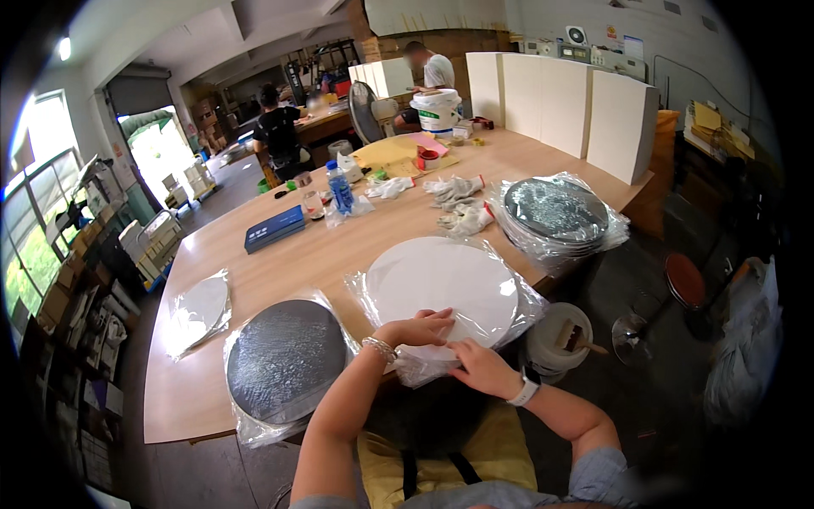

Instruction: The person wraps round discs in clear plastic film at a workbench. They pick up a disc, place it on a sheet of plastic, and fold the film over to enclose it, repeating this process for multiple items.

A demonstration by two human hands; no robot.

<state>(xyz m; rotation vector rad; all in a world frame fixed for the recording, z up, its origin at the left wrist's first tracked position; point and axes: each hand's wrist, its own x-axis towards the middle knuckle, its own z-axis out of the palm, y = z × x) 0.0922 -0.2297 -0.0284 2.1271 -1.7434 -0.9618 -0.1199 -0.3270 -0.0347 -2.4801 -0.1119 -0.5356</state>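
Looks like the clear wrap (pixel 413 371) is getting straightened around the white disc (pixel 441 276) on the table's (pixel 280 276) near side, left hand (pixel 420 329) and right hand (pixel 483 370) close together there, can't tell if either's pinching film, so I'd guess next needs a gentle, even tug.

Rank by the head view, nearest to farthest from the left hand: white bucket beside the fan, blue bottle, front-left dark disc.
1. Dark disc, left of the left hand.
2. Blue bottle, ahead and left.
3. White bucket, far ahead.
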